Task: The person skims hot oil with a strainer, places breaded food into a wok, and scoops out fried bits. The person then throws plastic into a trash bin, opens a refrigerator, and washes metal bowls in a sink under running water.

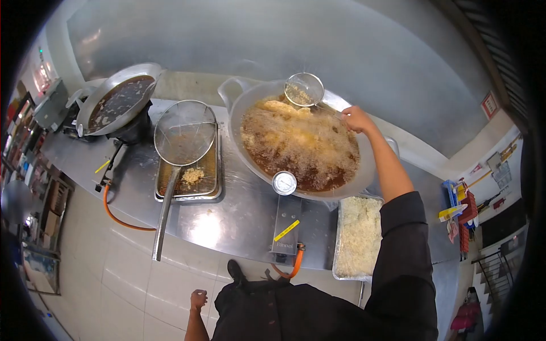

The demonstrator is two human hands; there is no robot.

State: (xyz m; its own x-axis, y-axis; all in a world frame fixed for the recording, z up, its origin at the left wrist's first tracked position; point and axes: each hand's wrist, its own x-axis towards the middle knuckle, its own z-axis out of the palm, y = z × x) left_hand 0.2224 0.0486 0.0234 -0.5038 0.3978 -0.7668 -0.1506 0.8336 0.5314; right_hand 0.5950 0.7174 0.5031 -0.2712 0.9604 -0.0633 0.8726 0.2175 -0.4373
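My right hand [357,119] is closed round the handle of a small mesh strainer [304,90]. The strainer is at the far rim of a large wok [236,128], with pale crumbs in its mesh. Bubbling brown oil [301,148] fills the wok, with golden bits floating in it. A round dial thermometer [284,183] sits at the near rim. My left hand [198,299] hangs low beside my body, away from the counter, its fingers curled with nothing visible in them.
A large long-handled strainer [186,133] rests over a rack tray [218,187] holding some crumbs. At the left stands a second wok [91,126] with dark liquid. A foil tray of pale shreds [358,238] lies right of the burner. Orange gas hoses [296,266] hang near the counter edge.
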